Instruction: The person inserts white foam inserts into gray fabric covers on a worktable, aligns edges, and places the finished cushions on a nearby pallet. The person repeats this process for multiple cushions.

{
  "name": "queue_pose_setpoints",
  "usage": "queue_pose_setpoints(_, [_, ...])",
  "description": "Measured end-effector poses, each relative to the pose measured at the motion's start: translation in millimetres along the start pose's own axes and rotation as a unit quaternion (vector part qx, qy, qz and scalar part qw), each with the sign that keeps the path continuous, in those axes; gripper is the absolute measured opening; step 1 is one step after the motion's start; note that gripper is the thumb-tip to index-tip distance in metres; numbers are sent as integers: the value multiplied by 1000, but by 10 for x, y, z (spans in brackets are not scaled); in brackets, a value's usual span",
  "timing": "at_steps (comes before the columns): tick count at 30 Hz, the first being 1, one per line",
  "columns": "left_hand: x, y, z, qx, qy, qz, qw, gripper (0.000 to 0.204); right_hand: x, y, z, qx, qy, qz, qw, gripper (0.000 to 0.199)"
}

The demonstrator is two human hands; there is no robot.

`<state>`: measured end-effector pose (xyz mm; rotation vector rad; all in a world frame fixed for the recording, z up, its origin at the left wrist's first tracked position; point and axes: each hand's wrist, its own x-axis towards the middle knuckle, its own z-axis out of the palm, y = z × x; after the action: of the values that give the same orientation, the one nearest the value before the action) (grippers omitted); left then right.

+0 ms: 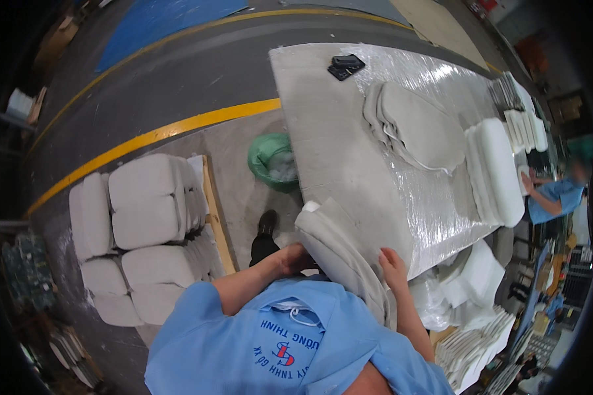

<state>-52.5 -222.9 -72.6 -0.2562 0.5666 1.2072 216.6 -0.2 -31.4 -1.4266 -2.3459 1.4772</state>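
A grey fabric cushion cover [339,253] hangs over the near edge of a long table [329,131] and drapes down toward my body. My left hand [291,258] grips its left edge, fingers curled into the cloth. My right hand [392,266] presses on its right side, fingers closed on the fabric. A stack of similar grey covers [418,125] lies flat further along the table, and white foam cushions [497,168] sit beyond it.
Stacks of grey cushions [148,217] fill a pallet on my left. A green bag-lined bin [273,161] stands by the table. A black object [346,66] lies at the far end. Another person in blue [557,194] works across the table. White foam pieces [474,342] pile up lower right.
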Motion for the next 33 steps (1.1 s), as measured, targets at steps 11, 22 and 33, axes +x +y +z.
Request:
queue_pose_setpoints(11, [257, -33, 796, 217, 61, 26, 974, 42, 474, -534, 323, 300, -210, 105, 925, 46])
queue_pose_setpoints(22, [741, -170, 1525, 302, -87, -17, 949, 50, -199, -443, -465, 534, 49, -10, 844, 44])
queue_pose_setpoints(33, [1557, 623, 3212, 766, -139, 304, 549, 43, 140, -814, -425, 590, 140, -102, 789, 42])
